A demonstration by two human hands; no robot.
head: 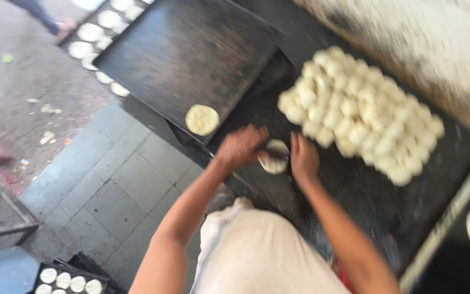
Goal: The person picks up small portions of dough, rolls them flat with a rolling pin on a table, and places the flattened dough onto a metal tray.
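We see both of our hands meeting over one dough piece (274,157) near the middle of the dark desk (376,207). Our left hand (240,147) is curled at its nine o'clock side, fingers bent down onto it; our right hand (303,159) lies flatter at its three o'clock, palm and fingers pressed against its edge. The view is blurred, so we cannot tell whether either hand truly grips the dough or only presses it. At about two o'clock from the hands sits a heap of dough balls (357,111), packed close together, well apart from the piece we work. At eleven o'clock a flat disc (202,120) lies near the lower corner of a black tray (186,51), which rests tilted over the desk edge. Further trays with discs show on the floor at eleven o'clock (91,32) and at seven o'clock (63,280). We judge the risks to be these: the disc sits close to the tray's corner and could slide off if the tray is knocked; uneven pressing could tear the dough or make it stick to the desk; and a careless elbow could push balls from the heap.
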